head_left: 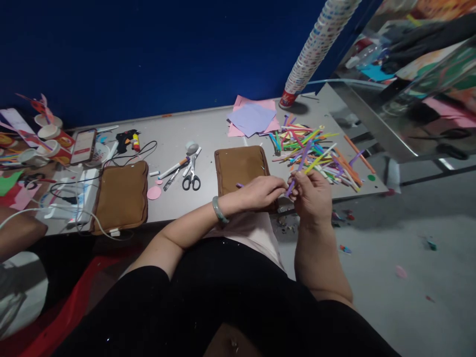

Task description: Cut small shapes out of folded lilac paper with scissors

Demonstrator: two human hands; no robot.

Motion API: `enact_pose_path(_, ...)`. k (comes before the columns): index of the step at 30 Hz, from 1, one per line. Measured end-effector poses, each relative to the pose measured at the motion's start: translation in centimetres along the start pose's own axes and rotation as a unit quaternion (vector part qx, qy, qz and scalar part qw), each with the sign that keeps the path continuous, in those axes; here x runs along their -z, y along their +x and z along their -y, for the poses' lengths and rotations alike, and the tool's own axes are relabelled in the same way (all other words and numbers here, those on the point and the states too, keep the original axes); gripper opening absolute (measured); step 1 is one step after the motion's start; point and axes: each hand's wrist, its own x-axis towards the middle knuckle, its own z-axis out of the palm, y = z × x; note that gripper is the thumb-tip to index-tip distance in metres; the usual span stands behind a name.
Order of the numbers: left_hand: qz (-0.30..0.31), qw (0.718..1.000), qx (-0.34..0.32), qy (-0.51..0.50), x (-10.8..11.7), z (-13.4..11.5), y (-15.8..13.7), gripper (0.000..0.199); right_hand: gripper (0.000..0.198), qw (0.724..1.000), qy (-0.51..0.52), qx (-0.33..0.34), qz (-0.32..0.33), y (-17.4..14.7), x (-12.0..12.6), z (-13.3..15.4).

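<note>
My right hand (312,193) pinches a narrow purple strip (291,187) between thumb and fingers, in front of the pile of coloured strips (316,153). My left hand (265,192), with a green bangle at the wrist, reaches across the front of a brown cushioned pad (240,166). Its fingers are bent together, their tips close against the lower part of the purple strip. Another purple end (240,185) sticks out beside the left hand; the hand hides whether it holds that piece.
Behind the pad lie pink and lilac paper sheets (253,118) and a tall leaning stack of paper cups (316,49). To the left are scissors (191,181), pens, a second brown pad (121,198), a power strip (88,193), and a phone (83,147). Another person's arm (20,230) shows at far left.
</note>
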Motion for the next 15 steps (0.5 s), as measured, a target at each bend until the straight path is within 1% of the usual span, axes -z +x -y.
enact_pose_path(4, -0.052, 0.996, -0.022, -0.064, -0.7, 0.0, 0.0, 0.028, 0.043, 0.997, 0.035, 0.033, -0.06, -0.4, -0.6, 0.5)
enact_pose_path(6, -0.074, 0.99, -0.009, -0.118, -0.7, 0.0, 0.0, 0.026, 0.039, 0.993, 0.049, 0.053, -0.097, -0.7, -0.9, 1.0)
enact_pose_path(8, -0.078, 0.98, 0.014, -0.184, -0.6, -0.2, 0.0, 0.027, 0.032, 0.987, 0.062, 0.07, -0.132, -0.9, -1.3, 1.4)
enact_pose_path(11, -0.066, 0.954, 0.048, -0.289, -0.4, -0.8, 0.1, 0.027, 0.024, 0.978, 0.085, 0.098, -0.165, -1.2, -2.0, 1.6)
enact_pose_path(13, -0.051, 0.932, 0.076, -0.352, -0.3, -1.4, 0.2, 0.028, 0.024, 0.973, 0.09, 0.119, -0.175, -1.4, -2.5, 1.6)
enact_pose_path(15, -0.027, 0.902, 0.108, -0.417, -0.3, -1.9, 0.0, 0.03, 0.026, 0.97, 0.083, 0.126, -0.19, -1.4, -2.4, 1.8)
